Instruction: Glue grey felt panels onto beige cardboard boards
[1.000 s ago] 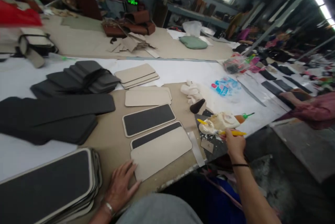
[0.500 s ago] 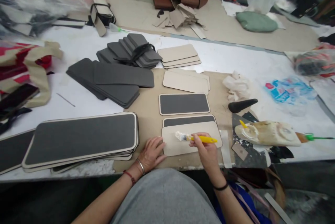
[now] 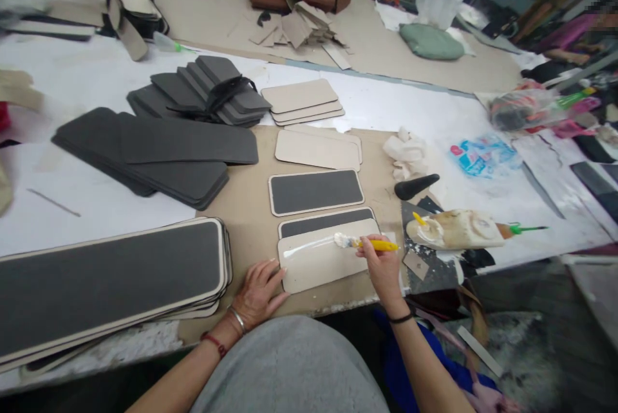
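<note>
My right hand (image 3: 383,268) is closed around a yellow-handled brush (image 3: 379,246), its bristles loaded with white paste and resting on a beige rounded panel (image 3: 321,265). A wet, shiny streak runs along the upper left of that panel. At the panel's left edge lies my left hand (image 3: 261,291), fingers stretched out and holding nothing. Partly under the beige panel is a dark grey panel with a beige border (image 3: 328,221). Another bordered grey panel (image 3: 316,192) lies just beyond it.
A large stack of bordered panels (image 3: 116,265) sits at the left, with dark grey pieces (image 3: 188,143) behind it. Beige panels (image 3: 304,99) lie further back. To the right are a paste-smeared bottle (image 3: 463,231), a black horn-shaped object (image 3: 416,188) and crumpled tissue (image 3: 405,152).
A wet white streak now shows on the beige panel. The brush has moved right along it, held in my right hand. The camera view has swung to the right.
</note>
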The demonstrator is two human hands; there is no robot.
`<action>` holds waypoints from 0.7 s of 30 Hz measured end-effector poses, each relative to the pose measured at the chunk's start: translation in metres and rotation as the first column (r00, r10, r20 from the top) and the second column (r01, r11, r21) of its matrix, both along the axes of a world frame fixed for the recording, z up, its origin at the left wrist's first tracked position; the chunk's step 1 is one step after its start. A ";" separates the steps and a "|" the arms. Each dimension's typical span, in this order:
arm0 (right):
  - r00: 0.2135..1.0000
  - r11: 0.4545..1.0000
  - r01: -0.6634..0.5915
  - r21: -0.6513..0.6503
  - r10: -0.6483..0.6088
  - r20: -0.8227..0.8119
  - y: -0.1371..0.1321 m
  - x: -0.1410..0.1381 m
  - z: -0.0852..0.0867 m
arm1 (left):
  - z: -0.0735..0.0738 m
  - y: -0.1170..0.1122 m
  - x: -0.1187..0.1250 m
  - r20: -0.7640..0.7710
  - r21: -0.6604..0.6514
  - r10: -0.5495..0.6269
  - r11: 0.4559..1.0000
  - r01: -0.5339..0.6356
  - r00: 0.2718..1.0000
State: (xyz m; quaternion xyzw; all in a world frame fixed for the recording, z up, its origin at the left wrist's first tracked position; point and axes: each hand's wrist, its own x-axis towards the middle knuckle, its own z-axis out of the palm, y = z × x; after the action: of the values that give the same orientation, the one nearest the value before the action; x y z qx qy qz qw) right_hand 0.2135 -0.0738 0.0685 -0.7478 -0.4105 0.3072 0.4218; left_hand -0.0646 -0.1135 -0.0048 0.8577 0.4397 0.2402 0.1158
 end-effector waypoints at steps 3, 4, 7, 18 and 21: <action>0.991 0.996 0.084 0.010 -0.085 0.102 0.006 0.042 0.000 | 0.000 0.001 0.000 -0.010 0.030 -0.015 0.999 0.015 1.000; 0.984 0.995 0.104 0.008 -0.104 0.145 0.008 0.052 0.001 | -0.001 0.002 0.000 -0.014 0.042 -0.020 0.999 0.020 1.000; 0.956 0.990 0.144 0.001 -0.139 0.259 0.008 0.072 0.006 | -0.001 0.003 0.000 -0.025 0.076 -0.035 0.996 0.037 0.999; 0.765 0.978 -0.196 0.064 0.112 0.634 -0.041 0.047 0.013 | -0.003 0.003 0.000 0.009 0.072 -0.030 0.997 0.029 1.000; 0.763 0.952 -0.305 0.040 0.219 0.609 -0.050 0.012 0.006 | -0.003 0.002 -0.001 0.029 0.067 -0.035 0.997 0.033 0.999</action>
State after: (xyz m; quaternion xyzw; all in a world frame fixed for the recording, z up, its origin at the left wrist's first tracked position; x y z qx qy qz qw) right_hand 0.2253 -0.1239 0.0744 -0.7107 -0.6427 0.0831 0.2739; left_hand -0.0654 -0.1114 -0.0078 0.8648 0.4149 0.2654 0.0980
